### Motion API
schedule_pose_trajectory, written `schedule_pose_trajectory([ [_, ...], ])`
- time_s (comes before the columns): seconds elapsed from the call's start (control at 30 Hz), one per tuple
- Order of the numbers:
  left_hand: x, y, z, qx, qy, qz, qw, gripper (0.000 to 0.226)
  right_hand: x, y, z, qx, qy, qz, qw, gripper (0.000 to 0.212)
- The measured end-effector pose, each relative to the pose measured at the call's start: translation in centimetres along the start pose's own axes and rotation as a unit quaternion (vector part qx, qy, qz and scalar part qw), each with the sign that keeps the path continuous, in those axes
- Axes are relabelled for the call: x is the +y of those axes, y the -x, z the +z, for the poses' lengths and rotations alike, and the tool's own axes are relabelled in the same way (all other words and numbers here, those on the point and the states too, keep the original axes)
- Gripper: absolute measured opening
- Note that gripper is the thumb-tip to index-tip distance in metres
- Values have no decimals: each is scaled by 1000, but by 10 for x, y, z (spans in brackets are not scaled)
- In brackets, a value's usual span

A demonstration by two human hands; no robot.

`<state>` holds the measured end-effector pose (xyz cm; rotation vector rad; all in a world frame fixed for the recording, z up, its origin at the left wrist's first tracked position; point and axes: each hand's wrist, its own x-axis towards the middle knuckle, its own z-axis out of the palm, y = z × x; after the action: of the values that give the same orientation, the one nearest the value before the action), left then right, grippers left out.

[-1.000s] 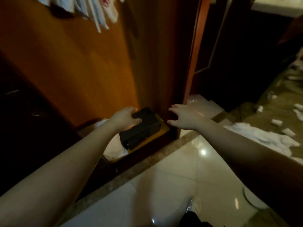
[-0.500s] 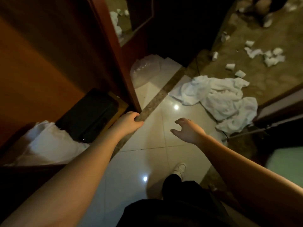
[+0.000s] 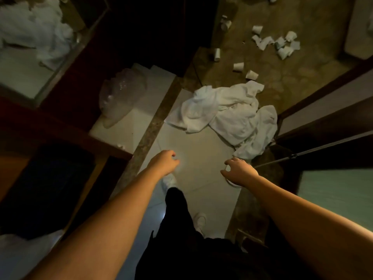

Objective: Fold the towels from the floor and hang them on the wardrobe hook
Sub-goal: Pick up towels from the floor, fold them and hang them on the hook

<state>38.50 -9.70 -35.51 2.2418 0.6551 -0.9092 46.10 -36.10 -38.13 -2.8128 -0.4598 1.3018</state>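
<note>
We are at the very start of a pick-up: the white towels (image 3: pixel 226 112) lie in a crumpled heap on the floor, not folded and not hung. Both our hands are out in front of us and hold nothing. Our left hand (image 3: pixel 164 161) has loose, curled fingers. Our right hand (image 3: pixel 239 171) has its fingers spread and bent, ready to grab.

The heap is ahead of both hands and a bit to the right. Its near corner is just past our right hand, but we are not touching it. Next, we think, we must bend down, reach forward and take hold of one towel by an edge, so it comes away from the others.

The pale tile floor (image 3: pixel 193 150) between the hands and the heap is bare, so we have room. A dark door edge (image 3: pixel 323 122) sits close on the right of the heap. A clear plastic bag (image 3: pixel 121 96) lies ahead on the left. Paper cups (image 3: pixel 252 74) are scattered far beyond the heap.
</note>
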Motion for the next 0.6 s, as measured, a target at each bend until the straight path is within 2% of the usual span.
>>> schedule_pose_trajectory([
  [0.3, 60, -226, -41, -53, -31, 40, 997, 42, 36, -175, -56, -33, -81, 91, 992, 59],
  [0.47, 69, -337, -55, -82, -71, 44, 993, 5, 46, -276, -75, -48, -158, 110, 980, 58],
  [0.57, 74, -399, -52, -83, -74, 39, 993, 28, 55, -337, -79, -49, -185, 118, 974, 58],
  [0.6, 76, -418, -48, -85, -74, 40, 993, 27, 60, -358, -80, -49, -196, 120, 972, 57],
])
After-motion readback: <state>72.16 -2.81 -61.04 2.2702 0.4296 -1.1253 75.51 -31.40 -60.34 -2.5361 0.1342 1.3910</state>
